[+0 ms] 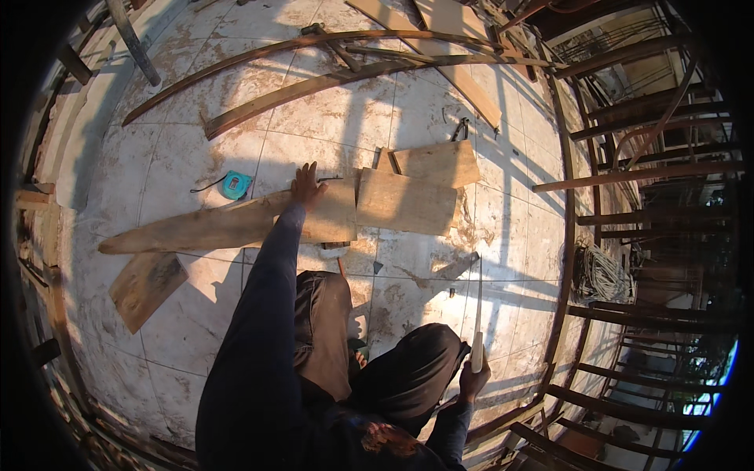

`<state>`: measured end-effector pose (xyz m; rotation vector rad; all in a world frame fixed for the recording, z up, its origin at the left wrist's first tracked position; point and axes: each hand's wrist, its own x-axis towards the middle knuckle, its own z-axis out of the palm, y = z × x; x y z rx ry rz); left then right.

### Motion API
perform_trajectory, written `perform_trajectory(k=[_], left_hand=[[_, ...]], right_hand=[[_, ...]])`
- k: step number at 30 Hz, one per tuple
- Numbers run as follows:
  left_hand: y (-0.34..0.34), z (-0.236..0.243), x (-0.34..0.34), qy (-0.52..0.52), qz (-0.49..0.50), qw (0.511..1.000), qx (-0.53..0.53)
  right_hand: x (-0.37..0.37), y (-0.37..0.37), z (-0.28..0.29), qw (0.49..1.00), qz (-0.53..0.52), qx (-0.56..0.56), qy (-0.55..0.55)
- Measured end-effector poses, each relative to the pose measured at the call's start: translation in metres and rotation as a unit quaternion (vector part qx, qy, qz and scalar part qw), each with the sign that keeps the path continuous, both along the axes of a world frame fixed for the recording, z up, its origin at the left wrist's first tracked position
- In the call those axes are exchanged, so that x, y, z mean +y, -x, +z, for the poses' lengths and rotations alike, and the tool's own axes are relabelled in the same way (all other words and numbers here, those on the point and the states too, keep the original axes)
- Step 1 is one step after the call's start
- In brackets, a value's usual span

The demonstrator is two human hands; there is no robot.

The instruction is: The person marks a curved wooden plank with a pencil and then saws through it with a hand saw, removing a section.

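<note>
My left hand (306, 189) lies with its fingers spread on the far edge of a long tapered plank (212, 224), which rests across the floor in front of my knees. Low at my right side, my right hand (473, 380) is closed round the pale handle of a handsaw (478, 314). Its blade points away from me, seen nearly edge-on and clear of the wood. Just right of the plank's wide end lies a broad board (407, 201), overlapping another board (437, 163) behind it. A teal tape measure (235, 185) sits beyond the plank, left of my hand.
A wooden offcut (148, 289) lies at the left. Long curved strips (298, 85) and a straight plank (467, 93) cross the far floor. A small dark metal tool (461, 129) is behind the boards. Along the right runs a wooden lattice (577, 235) with a wire coil (601, 275).
</note>
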<state>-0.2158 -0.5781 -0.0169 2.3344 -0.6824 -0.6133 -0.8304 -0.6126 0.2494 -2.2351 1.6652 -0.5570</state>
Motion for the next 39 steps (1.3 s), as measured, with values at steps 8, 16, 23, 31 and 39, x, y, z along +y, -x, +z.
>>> perform_trajectory(k=[8, 16, 23, 31, 39], left_hand=[[0.090, 0.080, 0.178, 0.286, 0.160, 0.939, 0.102], [0.188, 0.051, 0.487, 0.090, 0.500, 0.851, 0.133], [0.192, 0.045, 0.502, 0.289, 0.692, 0.577, 0.324], [0.092, 0.004, 0.471, 0.470, 0.731, 0.311, 0.384], [0.048, -0.044, 0.448, 0.365, 0.608, 0.666, 0.230]], right_hand=[[-0.004, 0.033, -0.149, 0.940, 0.035, 0.159, -0.300], [-0.008, -0.054, -0.178, 0.915, 0.184, 0.196, -0.300], [-0.055, -0.068, -0.172, 0.915, 0.193, 0.254, -0.248], [-0.058, -0.129, -0.148, 0.980, 0.128, 0.100, -0.112], [-0.048, -0.160, -0.116, 0.958, 0.113, 0.195, -0.177]])
